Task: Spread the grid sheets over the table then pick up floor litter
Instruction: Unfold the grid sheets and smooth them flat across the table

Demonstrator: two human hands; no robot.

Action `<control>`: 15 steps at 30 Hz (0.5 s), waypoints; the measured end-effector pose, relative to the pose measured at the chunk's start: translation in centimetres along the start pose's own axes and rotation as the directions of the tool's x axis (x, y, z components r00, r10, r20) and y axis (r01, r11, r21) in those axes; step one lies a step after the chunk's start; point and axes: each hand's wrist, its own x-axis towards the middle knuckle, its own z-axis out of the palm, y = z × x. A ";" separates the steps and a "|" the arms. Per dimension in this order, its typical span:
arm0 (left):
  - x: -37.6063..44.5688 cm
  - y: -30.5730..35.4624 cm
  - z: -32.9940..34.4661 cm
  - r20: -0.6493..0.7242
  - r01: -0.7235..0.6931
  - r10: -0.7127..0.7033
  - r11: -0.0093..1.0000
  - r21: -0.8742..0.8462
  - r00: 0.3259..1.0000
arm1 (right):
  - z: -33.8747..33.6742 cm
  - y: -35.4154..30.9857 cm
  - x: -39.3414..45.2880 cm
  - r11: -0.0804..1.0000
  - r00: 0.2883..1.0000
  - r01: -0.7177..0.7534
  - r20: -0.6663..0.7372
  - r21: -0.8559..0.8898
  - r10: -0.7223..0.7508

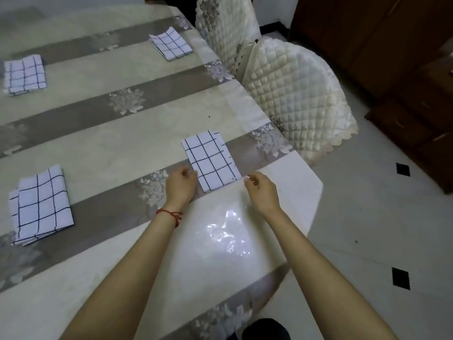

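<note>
Several folded white sheets with a dark grid lie on the table (pixel 103 133). The nearest sheet (pixel 210 159) lies flat near the table's right edge. My left hand (pixel 181 185) rests at its near left corner, fingers curled and touching the sheet's edge. My right hand (pixel 260 188) is at its near right corner, fingertips pinched close to the edge; whether it grips the sheet is unclear. Another folded sheet (pixel 40 204) sits at the near left, one (pixel 24 74) at the far left and one (pixel 170 43) at the far right.
Two chairs with quilted cream covers (pixel 296 94) (pixel 225 23) stand against the table's right side. A dark wooden cabinet (pixel 392 45) lines the right wall. The pale tiled floor (pixel 367 217) has black diamond insets and a small dark speck (pixel 356 241).
</note>
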 end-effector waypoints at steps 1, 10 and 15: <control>0.6 0.1 0.3 0.010 0.009 -0.009 1.000 0.002 1.000 | 0.6 -0.3 1.2 0.999 1.000 0.001 -0.015 -0.039 -0.002; 2.1 0.4 3.7 -0.021 0.185 -0.191 0.966 -0.179 0.981 | 5.5 -1.7 5.4 0.950 0.996 -0.080 -0.064 -0.300 0.063; 2.2 -0.4 4.2 -0.087 0.162 -0.179 0.971 -0.174 0.980 | 5.5 -1.2 4.8 0.987 0.995 -0.093 -0.034 -0.135 0.089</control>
